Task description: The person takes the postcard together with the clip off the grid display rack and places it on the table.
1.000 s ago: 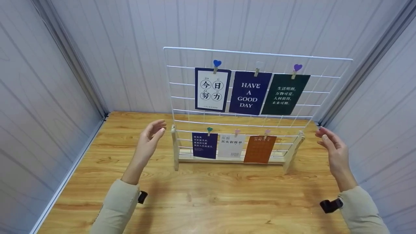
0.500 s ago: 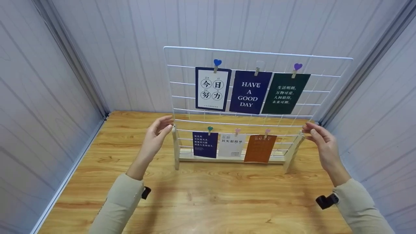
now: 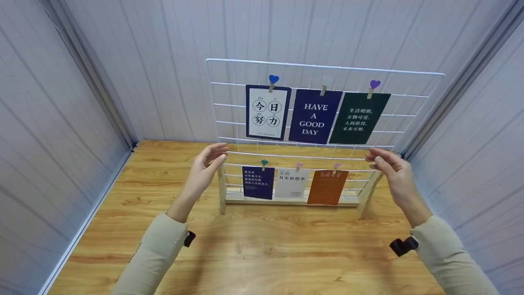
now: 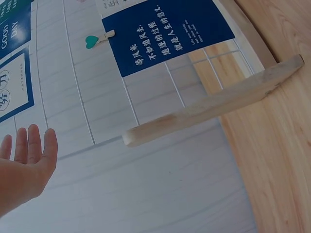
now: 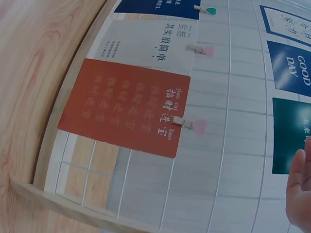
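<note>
In the head view, a white wire grid rack (image 3: 348, 68) stands upright in a pale wooden stand (image 3: 222, 194). Across its upper part hang a navy-bordered white card (image 3: 268, 112), a navy "HAVE A GOOD DAY" card (image 3: 315, 116) and a green card (image 3: 359, 119). Lower down are a navy card (image 4: 170, 34), a white card (image 3: 291, 186) and an orange card (image 5: 126, 107). Small heart-topped clothespins, such as the blue one (image 3: 273, 80), hold them. My left hand (image 3: 206, 167) is in front of the grid's left side, my right hand (image 3: 392, 172) by its right; both are relaxed and hold nothing.
The rack stands on a wood-grain table (image 3: 254, 250). Behind it rises a white panelled wall (image 3: 172, 61), with side walls at left and right. A black wrist camera (image 3: 403, 246) sits by the right sleeve.
Both hands have moved inward, from outside the rack's two sides to in front of its side edges. The rack, cards and clothespins stay where they were.
</note>
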`<state>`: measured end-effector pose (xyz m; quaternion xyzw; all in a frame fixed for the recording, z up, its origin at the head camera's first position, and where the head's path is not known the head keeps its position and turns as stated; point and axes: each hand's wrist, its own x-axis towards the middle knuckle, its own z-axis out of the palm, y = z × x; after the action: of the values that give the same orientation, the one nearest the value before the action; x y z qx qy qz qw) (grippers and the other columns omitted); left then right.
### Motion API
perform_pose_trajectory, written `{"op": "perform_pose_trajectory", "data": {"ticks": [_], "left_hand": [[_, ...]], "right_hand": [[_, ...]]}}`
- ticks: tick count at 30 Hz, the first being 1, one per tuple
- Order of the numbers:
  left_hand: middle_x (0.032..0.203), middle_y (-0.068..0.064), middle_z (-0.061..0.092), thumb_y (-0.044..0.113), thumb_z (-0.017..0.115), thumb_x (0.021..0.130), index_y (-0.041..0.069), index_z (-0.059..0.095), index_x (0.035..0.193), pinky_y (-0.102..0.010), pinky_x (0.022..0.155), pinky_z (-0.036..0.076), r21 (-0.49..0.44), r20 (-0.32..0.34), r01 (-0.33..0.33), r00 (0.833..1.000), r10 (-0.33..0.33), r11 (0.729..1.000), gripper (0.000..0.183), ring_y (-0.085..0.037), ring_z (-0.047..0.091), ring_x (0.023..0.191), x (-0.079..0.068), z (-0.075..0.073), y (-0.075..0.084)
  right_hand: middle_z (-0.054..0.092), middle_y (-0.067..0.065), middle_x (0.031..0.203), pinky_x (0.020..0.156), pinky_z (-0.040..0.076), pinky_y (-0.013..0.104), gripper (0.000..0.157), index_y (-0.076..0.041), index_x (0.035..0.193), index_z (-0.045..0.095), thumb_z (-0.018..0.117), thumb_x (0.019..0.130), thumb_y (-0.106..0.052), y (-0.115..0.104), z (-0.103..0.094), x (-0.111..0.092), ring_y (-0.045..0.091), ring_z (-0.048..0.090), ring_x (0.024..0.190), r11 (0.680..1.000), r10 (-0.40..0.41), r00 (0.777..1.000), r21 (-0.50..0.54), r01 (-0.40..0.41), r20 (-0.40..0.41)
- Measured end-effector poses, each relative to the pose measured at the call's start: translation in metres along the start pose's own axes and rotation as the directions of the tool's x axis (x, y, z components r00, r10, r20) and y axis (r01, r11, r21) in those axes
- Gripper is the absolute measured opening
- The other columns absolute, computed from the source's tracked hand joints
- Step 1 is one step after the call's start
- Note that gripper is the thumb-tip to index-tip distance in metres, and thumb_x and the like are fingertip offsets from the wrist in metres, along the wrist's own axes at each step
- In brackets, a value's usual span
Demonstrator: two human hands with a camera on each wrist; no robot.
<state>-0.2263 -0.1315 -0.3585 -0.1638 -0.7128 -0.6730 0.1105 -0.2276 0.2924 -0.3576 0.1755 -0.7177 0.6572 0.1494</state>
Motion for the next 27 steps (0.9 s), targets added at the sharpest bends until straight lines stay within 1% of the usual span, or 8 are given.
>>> {"op": "perform_pose_trajectory", "data": {"ticks": [4,8,11,13,16,19,23,27], "left_hand": [[0.113,-0.021,0.051,-0.001,0.048,0.089,-0.011,0.045,0.117,-0.03,0.084,0.04,0.001,0.022,0.0,1.0,0.0,1.0,0.03,-0.034,0.046,0.105,0.002,0.004,0.002],[0.111,-0.021,0.052,-0.002,0.048,0.088,-0.012,0.045,0.117,-0.028,0.082,0.04,-0.007,0.026,-0.007,1.0,0.007,1.0,0.03,-0.032,0.047,0.103,0.004,0.007,0.001],[0.111,-0.021,0.053,-0.001,0.048,0.088,-0.012,0.045,0.117,-0.027,0.081,0.041,-0.009,0.025,-0.002,1.0,0.002,1.0,0.03,-0.029,0.049,0.101,0.006,0.009,-0.002],[0.11,-0.02,0.053,-0.001,0.048,0.088,-0.011,0.046,0.117,-0.028,0.082,0.041,-0.016,0.026,-0.001,1.0,0.002,1.0,0.03,-0.028,0.049,0.101,0.008,0.009,-0.009],[0.11,-0.019,0.054,0.0,0.05,0.088,-0.01,0.046,0.116,-0.029,0.083,0.042,-0.019,0.024,-0.008,1.0,0.008,1.0,0.03,-0.028,0.05,0.101,0.012,0.01,-0.019],[0.109,-0.018,0.054,0.002,0.051,0.088,-0.009,0.047,0.116,-0.032,0.085,0.041,-0.018,0.027,-0.023,0.999,0.023,1.0,0.03,-0.03,0.049,0.102,0.017,0.011,-0.028],[0.11,-0.017,0.054,0.006,0.052,0.088,-0.008,0.048,0.116,-0.034,0.086,0.04,0.004,0.039,-0.041,0.998,0.041,0.999,0.031,-0.03,0.049,0.102,0.021,0.013,-0.029],[0.111,-0.016,0.054,0.007,0.052,0.088,-0.007,0.048,0.117,-0.035,0.087,0.04,0.009,0.039,-0.042,0.998,0.042,0.999,0.032,-0.024,0.05,0.102,0.025,0.016,-0.027]], "right_hand": [[0.057,0.022,0.101,0.076,0.046,0.026,0.028,0.014,0.111,0.051,0.049,0.09,-0.006,-0.002,0.008,0.004,0.02,0.055,0.091,1.0,-0.013,1.0,0.019,0.013,-0.014],[0.059,0.021,0.098,0.074,0.046,0.025,0.027,0.015,0.109,0.051,0.049,0.089,-0.002,-0.001,0.016,0.008,0.02,0.056,0.089,0.998,-0.05,0.999,0.038,0.05,-0.003],[0.06,0.019,0.098,0.074,0.046,0.025,0.025,0.013,0.109,0.053,0.049,0.088,-0.002,0.0,0.022,0.01,0.02,0.056,0.089,0.997,-0.062,0.998,0.055,0.061,0.008],[0.059,0.02,0.098,0.074,0.046,0.026,0.025,0.011,0.108,0.054,0.05,0.088,-0.003,0.0,0.026,0.011,0.02,0.056,0.089,0.996,-0.063,0.998,0.06,0.062,0.015],[0.06,0.018,0.098,0.075,0.047,0.028,0.025,0.01,0.108,0.055,0.051,0.088,-0.004,-0.001,0.033,0.013,0.02,0.056,0.089,0.996,-0.063,0.998,0.072,0.06,0.03],[0.06,0.017,0.098,0.075,0.047,0.029,0.025,0.01,0.108,0.055,0.051,0.088,-0.004,-0.002,0.04,0.015,0.021,0.056,0.089,0.995,-0.064,0.997,0.076,0.06,0.044],[0.06,0.016,0.099,0.077,0.046,0.03,0.027,0.01,0.11,0.054,0.051,0.088,-0.005,-0.004,0.049,0.017,0.022,0.055,0.09,0.998,-0.036,0.998,0.044,0.034,0.058],[0.059,0.015,0.099,0.077,0.046,0.031,0.029,0.012,0.111,0.052,0.051,0.089,-0.007,-0.008,0.058,0.021,0.023,0.054,0.09,1.0,-0.019,0.997,0.019,0.017,0.074]]}}
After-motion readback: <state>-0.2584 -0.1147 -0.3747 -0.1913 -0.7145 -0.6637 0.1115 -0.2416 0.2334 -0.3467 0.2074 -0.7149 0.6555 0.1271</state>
